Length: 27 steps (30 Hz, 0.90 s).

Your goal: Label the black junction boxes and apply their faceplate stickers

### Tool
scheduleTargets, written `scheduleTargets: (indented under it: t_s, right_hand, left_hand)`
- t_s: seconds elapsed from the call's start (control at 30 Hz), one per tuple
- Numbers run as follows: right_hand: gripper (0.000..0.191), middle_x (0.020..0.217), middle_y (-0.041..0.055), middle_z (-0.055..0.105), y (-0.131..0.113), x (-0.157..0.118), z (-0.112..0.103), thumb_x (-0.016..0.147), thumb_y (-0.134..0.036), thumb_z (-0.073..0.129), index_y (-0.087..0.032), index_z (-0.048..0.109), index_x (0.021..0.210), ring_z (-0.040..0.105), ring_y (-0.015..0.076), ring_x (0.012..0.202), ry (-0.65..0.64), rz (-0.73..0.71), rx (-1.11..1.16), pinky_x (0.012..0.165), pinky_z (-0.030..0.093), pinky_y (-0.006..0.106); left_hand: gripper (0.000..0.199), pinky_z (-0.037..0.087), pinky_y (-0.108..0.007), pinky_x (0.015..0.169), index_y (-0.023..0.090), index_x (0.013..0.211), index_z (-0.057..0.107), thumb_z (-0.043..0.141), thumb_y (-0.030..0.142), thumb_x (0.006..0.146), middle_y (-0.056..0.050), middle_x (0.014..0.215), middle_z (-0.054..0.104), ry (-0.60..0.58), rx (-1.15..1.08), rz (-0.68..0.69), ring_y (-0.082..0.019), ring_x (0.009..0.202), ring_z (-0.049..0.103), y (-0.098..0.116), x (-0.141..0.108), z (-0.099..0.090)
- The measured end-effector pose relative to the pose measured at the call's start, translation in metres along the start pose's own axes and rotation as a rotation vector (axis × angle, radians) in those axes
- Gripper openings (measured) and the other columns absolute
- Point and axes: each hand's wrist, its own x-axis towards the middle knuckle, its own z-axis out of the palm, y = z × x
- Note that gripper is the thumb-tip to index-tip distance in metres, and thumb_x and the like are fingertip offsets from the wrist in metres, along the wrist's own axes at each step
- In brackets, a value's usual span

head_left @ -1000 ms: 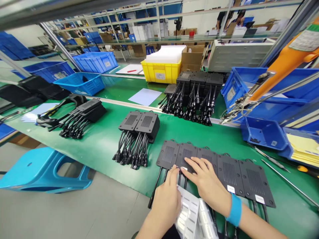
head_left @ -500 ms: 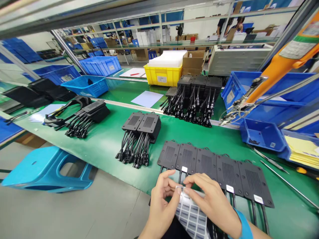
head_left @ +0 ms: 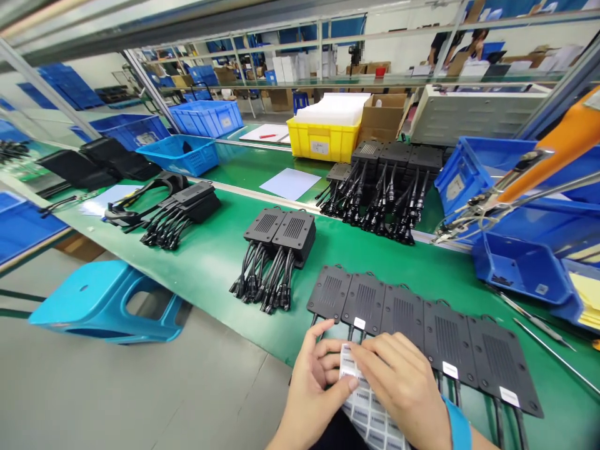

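Note:
A sheet of small printed labels (head_left: 368, 409) is held between both hands at the table's front edge. My left hand (head_left: 316, 381) grips its left edge, thumb on top and fingers curled. My right hand (head_left: 403, 381) lies over the sheet's upper right, fingertips pressed at its top corner; a blue band circles the wrist. Behind the hands stand several flat black boxes (head_left: 328, 292) in a row, cables towards me. White labels sit on some of them, such as the label on the rightmost box (head_left: 509, 396). The middle box is partly hidden by my right hand.
Stacked black boxes with cables (head_left: 294, 230) stand mid-table, more (head_left: 389, 156) farther back. A yellow bin (head_left: 323, 140), a small blue bin (head_left: 520, 269), a screwdriver (head_left: 539, 322) and an orange tool (head_left: 557, 147) are around. A blue stool (head_left: 94, 300) stands at left; people are in the background.
The view has shifted, so the table items appear farther right or left-shifted edges show more. My right hand's fingers have closed in over the sheet's top corner, and my left thumb has moved lower along its edge.

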Motion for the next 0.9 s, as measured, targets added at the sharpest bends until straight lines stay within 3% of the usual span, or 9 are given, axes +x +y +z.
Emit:
scheduleTargets:
  t_s: [0.27,0.4,0.6,0.73,0.83,0.9]
  right_hand:
    - [0.013,0.077,0.0031,0.058,0.001,0.01,0.008,0.093,-0.009,0.052,-0.014,0.061,0.084,0.046,0.0151,0.07,-0.029,0.032,0.037,0.064,0.027,0.033]
    - [0.011,0.08,0.0046,0.058,0.002,0.011,0.012,0.093,-0.011,0.052,-0.014,0.063,0.095,0.048,0.0159,0.072,-0.021,0.071,0.003,0.065,0.03,0.033]
    - [0.017,0.08,0.0062,0.06,0.001,0.011,0.013,0.094,-0.009,0.048,-0.012,0.065,0.098,0.049,0.016,0.07,-0.029,-0.041,-0.139,0.064,0.031,0.032]
    - [0.021,0.086,0.0066,0.064,-0.001,0.011,0.017,0.096,-0.01,0.044,-0.013,0.065,0.1,0.051,0.0161,0.072,-0.033,-0.049,-0.112,0.066,0.033,0.031]
    - [0.02,0.081,0.0038,0.063,-0.002,0.015,0.02,0.095,-0.013,0.045,-0.016,0.064,0.088,0.052,0.0149,0.069,-0.035,0.048,-0.012,0.065,0.034,0.03]
    - [0.018,0.072,0.0011,0.061,0.002,0.021,0.021,0.091,-0.014,0.05,-0.018,0.061,0.077,0.053,0.0134,0.065,-0.093,0.22,0.154,0.062,0.037,0.028]
  left_hand:
    - [0.075,0.05,-0.014,0.068,0.022,0.131,0.027,0.078,0.023,0.075,-0.009,0.108,0.056,0.053,0.005,0.005,-0.011,0.086,0.061,-0.001,0.001,-0.005]
    - [0.072,0.05,-0.015,0.071,0.022,0.132,0.026,0.075,0.022,0.078,-0.009,0.108,0.056,0.06,0.018,0.018,-0.012,0.09,0.062,-0.002,0.002,-0.007]
    - [0.073,0.053,-0.021,0.078,0.024,0.133,0.025,0.074,0.022,0.079,-0.009,0.112,0.056,0.1,0.011,0.032,-0.015,0.094,0.064,-0.004,0.001,-0.006]
    - [0.078,0.053,-0.021,0.078,0.025,0.135,0.022,0.075,0.022,0.078,-0.009,0.113,0.055,0.117,0.011,0.026,-0.015,0.093,0.064,-0.005,0.002,-0.008]
    - [0.082,0.053,-0.021,0.078,0.025,0.137,0.02,0.076,0.023,0.077,-0.01,0.114,0.055,0.132,0.04,0.021,-0.015,0.092,0.064,-0.007,0.003,-0.011]
    - [0.081,0.054,-0.023,0.079,0.025,0.138,0.02,0.073,0.024,0.078,-0.01,0.115,0.055,0.15,0.086,0.018,-0.015,0.092,0.064,-0.006,0.003,-0.014]
